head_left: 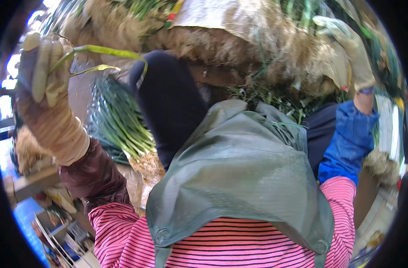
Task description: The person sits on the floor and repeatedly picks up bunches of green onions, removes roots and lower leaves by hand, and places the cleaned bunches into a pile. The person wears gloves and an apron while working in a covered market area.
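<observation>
My left hand (45,73), in a stained cream glove, is raised at the far left with its fingers curled round a yellow-green scallion leaf (108,52). The leaf stretches out to the right toward my dark-clad knee. My right hand (347,47), in a pale glove, is up at the far right. Its fingers are stretched out, with nothing visible in them, beside a heap of scallions with shaggy tan roots (275,49). Below and right of my left hand lies a bundle of scallions (121,118), its pale roots (148,165) toward me.
A whitish sheet (217,18) lies over the root heap at the back. Loose green trimmings (275,100) are strewn between my knees. A green apron (235,165) covers my lap. At the lower left stands a rack (63,236) with assorted items.
</observation>
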The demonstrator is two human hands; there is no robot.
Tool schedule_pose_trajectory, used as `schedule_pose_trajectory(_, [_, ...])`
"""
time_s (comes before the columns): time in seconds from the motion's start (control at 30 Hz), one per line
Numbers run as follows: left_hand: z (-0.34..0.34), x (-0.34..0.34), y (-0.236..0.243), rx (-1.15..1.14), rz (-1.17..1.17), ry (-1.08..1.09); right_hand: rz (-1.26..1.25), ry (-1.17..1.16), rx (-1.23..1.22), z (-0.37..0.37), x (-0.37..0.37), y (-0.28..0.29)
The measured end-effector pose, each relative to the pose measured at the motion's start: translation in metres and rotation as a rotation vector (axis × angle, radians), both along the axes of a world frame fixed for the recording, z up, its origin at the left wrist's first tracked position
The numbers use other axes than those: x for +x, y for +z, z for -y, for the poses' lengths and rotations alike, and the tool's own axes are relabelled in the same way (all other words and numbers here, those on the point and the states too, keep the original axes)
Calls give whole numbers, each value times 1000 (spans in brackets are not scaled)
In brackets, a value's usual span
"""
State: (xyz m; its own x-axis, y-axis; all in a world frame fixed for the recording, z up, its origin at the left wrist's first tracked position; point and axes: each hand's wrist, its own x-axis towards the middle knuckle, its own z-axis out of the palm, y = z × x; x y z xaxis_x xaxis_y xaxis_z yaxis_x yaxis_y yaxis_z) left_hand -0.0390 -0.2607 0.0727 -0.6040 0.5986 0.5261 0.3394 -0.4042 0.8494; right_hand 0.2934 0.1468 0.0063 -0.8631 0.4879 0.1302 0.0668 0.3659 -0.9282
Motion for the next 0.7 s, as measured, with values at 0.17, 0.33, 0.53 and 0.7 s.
schedule_pose_trajectory(0.17, [-97, 89, -26, -220, -172, -64, -2, 126, 165, -65, 11, -30])
schedule_pose_trajectory(0.33, [-190, 150, -69, -755, -333, -637, -28, 81, 124, -120, 47, -54])
schedule_pose_trajectory(0.53, [-224, 146, -117, -748, -80, -650, 136, 151, 218, -146, 73, -89])
schedule_pose_trajectory(0.7, [-260, 152, -146, -612, -66, -585, 290, -263, 160, -127, 69, -77])
